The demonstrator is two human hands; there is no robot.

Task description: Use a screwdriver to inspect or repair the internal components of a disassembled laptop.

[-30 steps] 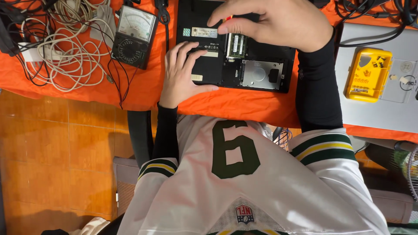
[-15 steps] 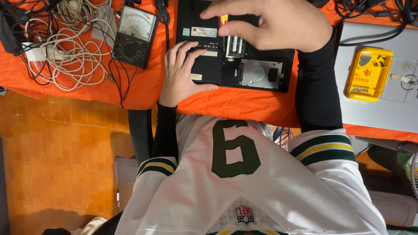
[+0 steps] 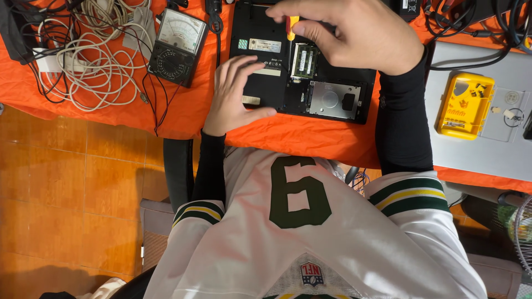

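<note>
A black laptop lies upside down on the orange table cloth, its bottom cover off, with a green memory module and a silver hard drive showing. My left hand lies flat on the laptop's left corner, fingers spread. My right hand hovers over the laptop's upper middle and holds a small screwdriver with a yellow-orange handle, whose shaft points down beside the memory module.
An analog multimeter sits left of the laptop, next to a tangle of white and black cables. A silver closed laptop at the right carries a yellow case. A fan stands at the lower right, above an orange tile floor.
My right hand has shifted slightly, bringing the screwdriver handle more into view above the memory module. The left hand stays pressed on the laptop.
</note>
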